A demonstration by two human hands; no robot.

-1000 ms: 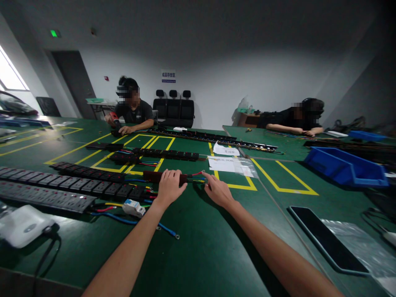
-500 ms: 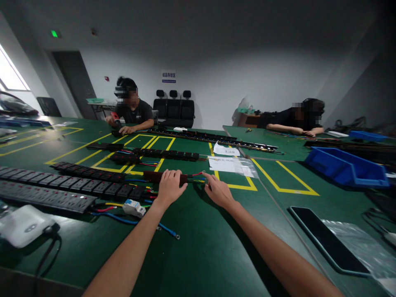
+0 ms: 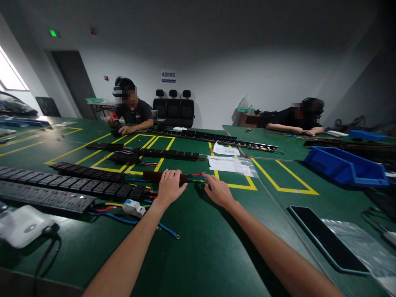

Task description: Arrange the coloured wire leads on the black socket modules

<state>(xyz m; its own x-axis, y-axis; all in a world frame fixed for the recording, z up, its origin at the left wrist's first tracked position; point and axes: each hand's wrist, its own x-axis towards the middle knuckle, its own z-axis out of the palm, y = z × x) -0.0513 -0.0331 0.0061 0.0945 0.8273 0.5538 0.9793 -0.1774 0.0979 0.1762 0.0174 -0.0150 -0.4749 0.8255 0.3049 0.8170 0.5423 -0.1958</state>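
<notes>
My left hand [image 3: 169, 185] lies over a short dark red-brown strip [image 3: 151, 176], its fingers curled across the far side. Red, yellow-green and blue wires [image 3: 195, 180] come out of the strip's right end. At the tips of these wires my right hand [image 3: 216, 189] has its index finger and thumb close together on them; the exact grip is partly hidden. To the left rest several black socket strips [image 3: 117, 189] with coloured leads. A small white circuit breaker [image 3: 133, 208] sits on the leads by my left forearm, near a blue wire with a ring terminal [image 3: 177, 236].
Ahead lie more socket strips [image 3: 168, 154] and paper labels [image 3: 225, 163]. On the right are a blue bin [image 3: 346, 167], a phone [image 3: 324, 239] and a plastic bag [image 3: 361, 243]. A white device [image 3: 26, 227] stands left. Two people [image 3: 136, 109] work across the green table [image 3: 198, 255].
</notes>
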